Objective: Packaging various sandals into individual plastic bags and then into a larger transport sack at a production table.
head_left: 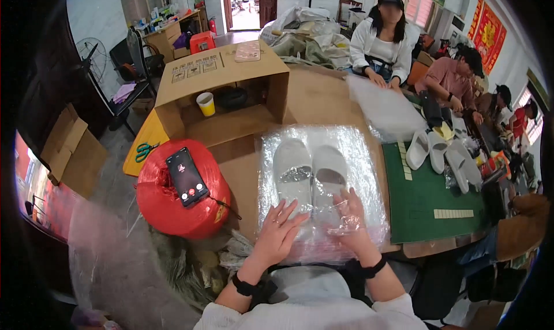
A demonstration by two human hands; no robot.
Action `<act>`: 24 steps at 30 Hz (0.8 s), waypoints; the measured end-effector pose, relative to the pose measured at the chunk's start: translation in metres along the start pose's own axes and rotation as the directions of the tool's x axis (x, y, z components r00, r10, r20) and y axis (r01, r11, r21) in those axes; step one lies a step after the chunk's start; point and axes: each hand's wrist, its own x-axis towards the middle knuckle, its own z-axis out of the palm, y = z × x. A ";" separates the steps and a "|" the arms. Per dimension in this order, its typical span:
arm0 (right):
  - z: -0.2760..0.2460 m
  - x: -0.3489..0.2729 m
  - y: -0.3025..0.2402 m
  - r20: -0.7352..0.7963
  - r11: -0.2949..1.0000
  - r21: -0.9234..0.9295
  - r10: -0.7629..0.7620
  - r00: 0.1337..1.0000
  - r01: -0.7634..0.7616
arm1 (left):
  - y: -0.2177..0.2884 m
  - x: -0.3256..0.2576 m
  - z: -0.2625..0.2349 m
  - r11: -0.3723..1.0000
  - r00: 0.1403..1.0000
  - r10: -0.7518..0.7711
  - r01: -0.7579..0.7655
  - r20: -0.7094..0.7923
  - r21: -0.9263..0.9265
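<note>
A brown wooden table (323, 102) carries the lot; a clear plastic bag (321, 185) holding pale slippers (310, 177) lies flat near its front edge; an open cardboard box (222, 87) stands behind; a green mat (430, 200) covers the right side.

Over on the left sat a fat red spool of twine (179, 206), and a black phone (187, 176) lay right on top of it, screen lit. Behind it, a pair of green-handled scissors (143, 151) rested on a yellow board. An open cardboard box (222, 70) stood on its side on the tabletop (317, 96), with a yellow paper cup (206, 103) and a dark bowl (231, 97) tucked inside, and a pale phone (248, 51) lay flat on its top. To the right lay a green mat (427, 200), with loose white slippers (438, 152) clustered at its far edge. Across the tabletop, a seated person in a white jacket (381, 41) pressed down a clear plastic sheet (385, 107). A floor fan (89, 56) stood far left.
</note>
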 end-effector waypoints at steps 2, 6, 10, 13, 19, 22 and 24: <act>-0.019 -0.007 -0.011 0.197 0.981 0.102 0.144 0.970 -0.166 | -0.002 -0.004 0.007 0.999 0.997 -0.041 0.040 -0.060 -0.020; -0.023 -0.004 -0.009 0.251 0.936 0.234 0.203 0.946 -0.263 | 0.010 0.000 0.005 1.000 0.997 -0.027 0.026 -0.079 -0.008; -0.011 -0.005 -0.006 0.190 0.909 0.189 0.338 0.922 -0.372 | 0.018 0.003 -0.003 0.993 0.997 0.078 -0.076 -0.024 0.094; 0.001 -0.006 -0.006 0.196 0.841 0.147 0.491 0.849 -0.521 | 0.011 0.000 0.000 0.983 0.992 0.124 -0.121 -0.011 0.136; -0.006 -0.006 -0.019 0.076 0.933 0.044 0.354 0.932 -0.358 | 0.011 -0.007 0.005 0.965 0.989 -0.141 0.148 -0.051 0.216; -0.009 0.006 -0.042 0.104 0.976 0.055 0.202 0.974 -0.209 | 0.003 -0.014 0.013 0.956 0.953 -0.275 0.286 -0.127 0.069; 0.003 0.006 -0.044 0.151 0.960 0.175 0.195 0.969 -0.220 | -0.004 -0.018 0.019 0.920 0.895 -0.391 0.375 -0.217 -0.110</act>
